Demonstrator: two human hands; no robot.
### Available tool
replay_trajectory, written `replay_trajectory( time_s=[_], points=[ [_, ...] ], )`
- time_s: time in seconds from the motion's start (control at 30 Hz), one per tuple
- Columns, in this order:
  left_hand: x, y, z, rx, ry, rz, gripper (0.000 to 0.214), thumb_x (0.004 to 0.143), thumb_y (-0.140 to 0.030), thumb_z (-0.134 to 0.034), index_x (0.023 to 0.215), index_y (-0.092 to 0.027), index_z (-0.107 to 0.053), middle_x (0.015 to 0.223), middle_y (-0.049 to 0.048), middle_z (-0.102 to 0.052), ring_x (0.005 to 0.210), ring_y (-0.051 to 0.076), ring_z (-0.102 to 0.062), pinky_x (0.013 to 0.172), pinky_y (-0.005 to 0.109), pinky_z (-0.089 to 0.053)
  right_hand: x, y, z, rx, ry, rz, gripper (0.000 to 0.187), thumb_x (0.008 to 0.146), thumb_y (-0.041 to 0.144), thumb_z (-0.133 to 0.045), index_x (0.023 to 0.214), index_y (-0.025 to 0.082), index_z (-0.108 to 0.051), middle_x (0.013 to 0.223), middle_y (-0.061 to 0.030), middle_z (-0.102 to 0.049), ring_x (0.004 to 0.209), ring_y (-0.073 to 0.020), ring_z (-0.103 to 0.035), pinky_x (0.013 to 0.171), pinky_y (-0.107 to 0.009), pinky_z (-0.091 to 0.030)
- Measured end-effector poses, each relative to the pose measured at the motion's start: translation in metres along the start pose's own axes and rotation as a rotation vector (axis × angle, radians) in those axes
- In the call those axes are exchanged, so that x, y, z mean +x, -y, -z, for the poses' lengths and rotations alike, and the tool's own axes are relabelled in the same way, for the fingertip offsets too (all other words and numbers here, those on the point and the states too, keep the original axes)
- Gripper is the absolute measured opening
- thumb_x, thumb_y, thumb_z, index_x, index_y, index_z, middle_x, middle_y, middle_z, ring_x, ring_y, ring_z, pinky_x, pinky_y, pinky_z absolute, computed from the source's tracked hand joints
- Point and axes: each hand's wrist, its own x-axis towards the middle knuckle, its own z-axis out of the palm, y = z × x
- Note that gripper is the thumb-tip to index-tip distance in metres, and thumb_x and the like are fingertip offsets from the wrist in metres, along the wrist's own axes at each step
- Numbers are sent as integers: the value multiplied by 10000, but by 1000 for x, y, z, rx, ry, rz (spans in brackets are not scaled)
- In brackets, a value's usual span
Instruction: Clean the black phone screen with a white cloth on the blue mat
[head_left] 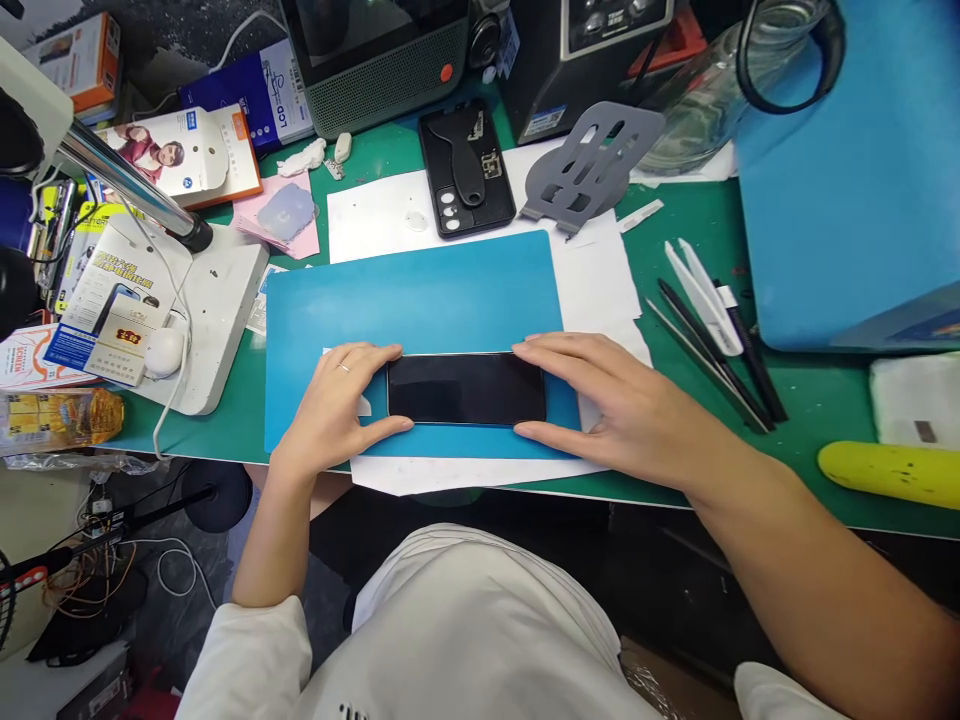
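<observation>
A smartphone (466,389) with a dark, glossy screen lies sideways over a blue mat (420,290). Its left end sits between the thumb and fingers of my left hand (337,400), which wears a ring. At the other end, my right hand (607,400) grips the phone by its long edges in the same way. Both hands are closed on it, fingertips along the far edge and thumbs along the near edge. White paper (465,474) shows from under the mat's near side. Part of a small white piece peeks out beside my left fingers.
Behind the mat lie a black phone case (466,170) and a grey folding stand (589,165). Tweezers (703,298) and thin tools are to the right, near a yellow object (889,473). A lamp base (225,300) and boxes crowd the left. A glass jar (697,110) stands behind.
</observation>
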Motion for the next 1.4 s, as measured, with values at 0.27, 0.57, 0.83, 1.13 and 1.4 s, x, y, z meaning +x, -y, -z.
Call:
replay_trajectory(
  time_s=[0.27,0.57,0.83,1.13,1.4],
  points=[
    [0,0,-3,-20,-8,-16,678,941,-537,-779,1503,-262,-519,1411,113,-680,1311,341,-599,1151,510,-422,-2,-1,-2,-33,5,21,835,988,408,-690,1708,333,-274,1411,-145,-619,1277,-351,-662,1046,-517,-613],
    [-1,-1,-4,-19,14,9,689,948,-530,-772,1532,-279,-504,1430,108,-673,1333,352,-581,1154,522,-418,-1,-1,0,-62,17,55,890,967,366,-719,1721,309,-252,1355,-173,-621,1234,-383,-666,1034,-541,-619],
    [-1,-1,-4,-15,-7,-34,657,962,-523,-757,1502,-231,-526,1391,123,-685,1312,341,-587,1130,485,-435,-1,0,0,-51,22,54,900,965,374,-715,1726,324,-236,1362,-174,-620,1230,-393,-662,1011,-552,-620],
    [-2,0,-8,51,-5,-60,649,981,-516,-722,1524,-223,-519,1441,134,-659,1335,352,-579,1159,525,-426,-3,-3,-2,-71,42,36,853,985,427,-673,1719,367,-243,1365,-167,-614,1236,-397,-644,1007,-559,-608],
    [-18,-22,10,246,-196,-155,652,1006,-538,-682,1557,-245,-494,1507,148,-617,1393,358,-557,1223,545,-382,-5,-2,0,-38,62,0,960,943,676,-631,1725,308,-212,1467,-183,-573,1338,-386,-611,1110,-516,-563]
  ],
)
